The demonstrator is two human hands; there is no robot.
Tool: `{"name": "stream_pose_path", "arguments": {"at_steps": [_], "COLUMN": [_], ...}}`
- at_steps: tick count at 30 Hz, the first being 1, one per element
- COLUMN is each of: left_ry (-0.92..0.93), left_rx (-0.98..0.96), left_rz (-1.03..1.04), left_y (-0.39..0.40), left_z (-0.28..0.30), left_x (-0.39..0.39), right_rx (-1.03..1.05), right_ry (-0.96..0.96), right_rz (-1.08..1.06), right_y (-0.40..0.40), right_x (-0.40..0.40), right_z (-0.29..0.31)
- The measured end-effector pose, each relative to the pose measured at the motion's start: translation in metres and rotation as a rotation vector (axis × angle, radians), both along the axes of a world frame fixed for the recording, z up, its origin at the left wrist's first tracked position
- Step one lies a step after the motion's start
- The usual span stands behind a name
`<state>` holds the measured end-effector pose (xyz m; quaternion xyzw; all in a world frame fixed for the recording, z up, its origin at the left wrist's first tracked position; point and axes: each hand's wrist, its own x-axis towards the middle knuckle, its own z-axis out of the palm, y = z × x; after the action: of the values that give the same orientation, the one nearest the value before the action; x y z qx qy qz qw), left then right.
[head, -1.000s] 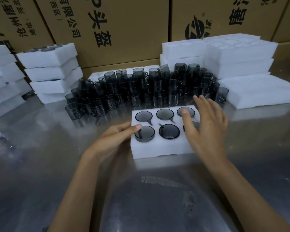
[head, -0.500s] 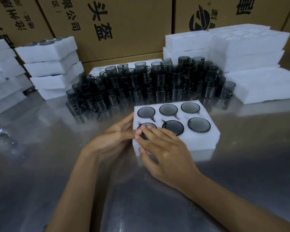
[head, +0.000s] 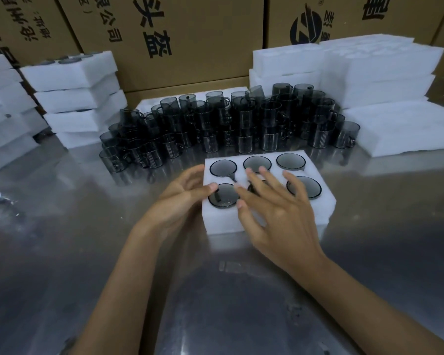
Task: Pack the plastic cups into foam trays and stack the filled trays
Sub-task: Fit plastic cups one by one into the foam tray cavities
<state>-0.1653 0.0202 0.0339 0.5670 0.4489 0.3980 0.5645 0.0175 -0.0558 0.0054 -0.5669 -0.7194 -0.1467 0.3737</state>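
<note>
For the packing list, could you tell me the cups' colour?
Translucent smoky-grey plastic cups, clearest in the head view.

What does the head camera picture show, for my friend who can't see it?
Two bare hands rest on a white foam tray filled with smoky grey plastic cups: the left hand at its left edge, the right hand spread flat on top. Behind stand loose cups, foam stacks and cardboard boxes.

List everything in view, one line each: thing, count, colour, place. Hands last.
foam tray: one, white, centre of table, all six holes hold cups
loose cups: many, smoky grey, crowded behind the tray
filled tray stacks: two, white, left
foam stacks: several, white, back right
cardboard boxes: several, brown, rear
table: one, shiny metal
left hand: on tray's left edge
right hand: spread over tray's front cups
</note>
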Motion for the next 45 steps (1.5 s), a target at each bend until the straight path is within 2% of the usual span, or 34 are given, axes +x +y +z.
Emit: {"name": "stream_pose_path", "arguments": {"at_steps": [1,3,5,8,11,13,15,17,18,21,24,27,30,33,37,40,43,45], "left_ry": [0.115,0.458,0.739,1.062,1.146,1.142,1.005,0.786,0.719,0.673,0.544,0.281,-0.109,-0.277,-0.481,-0.683,-0.937,-1.017], "left_rx": [0.115,0.437,0.660,0.661,0.620,0.592,0.550,0.498,0.463,0.202,-0.058,-0.043,0.053,0.086,0.025,0.002,0.002,-0.005], "left_rz": [0.034,0.050,-0.047,-0.122,-0.150,-0.181,-0.158,-0.047,0.036,0.227,0.122,0.091,0.045,0.030,0.191,0.320,0.355,0.461], "left_y": [-0.001,-0.006,-0.014,-0.025,-0.022,-0.020,-0.020,-0.020,-0.019,-0.008,-0.006,-0.010,-0.003,-0.001,0.008,0.014,0.028,0.036], "left_z": [0.002,0.005,0.002,-0.008,-0.007,-0.003,0.001,0.003,0.005,0.003,0.000,0.000,-0.003,0.005,0.015,0.020,0.027,0.030], "left_x": [0.003,0.013,0.032,0.052,0.054,0.054,0.053,0.046,0.041,0.026,0.027,0.028,0.025,0.014,-0.008,-0.028,-0.052,-0.069], "right_rx": [-0.054,-0.152,-0.202,-0.290,-0.369,-0.365,-0.285,-0.192,-0.204,-0.449,-0.538,-0.451,-0.325,-0.317,-0.441,-0.513,-0.496,-0.453], "right_ry": [0.000,0.006,0.030,-0.009,-0.104,-0.100,0.073,0.393,0.508,0.623,0.812,1.031,1.144,1.268,1.316,1.347,1.224,1.167], "right_rz": [-0.064,-0.167,-0.256,-0.346,-0.298,-0.257,-0.215,-0.238,-0.291,-0.403,-0.300,-0.160,0.050,0.228,0.346,0.250,0.145,0.112], "right_y": [0.001,0.003,0.006,0.010,0.010,0.010,0.008,0.008,0.008,0.005,0.002,0.003,0.007,0.014,0.030,0.052,0.067,0.072], "right_x": [0.002,0.006,0.014,0.032,0.045,0.047,0.049,0.058,0.064,0.074,0.077,0.078,0.072,0.069,0.060,0.046,0.036,0.033], "right_z": [0.002,0.005,0.007,0.012,0.014,0.014,0.012,0.011,0.011,0.011,0.012,0.012,0.014,0.014,0.014,0.009,0.002,0.000]}}
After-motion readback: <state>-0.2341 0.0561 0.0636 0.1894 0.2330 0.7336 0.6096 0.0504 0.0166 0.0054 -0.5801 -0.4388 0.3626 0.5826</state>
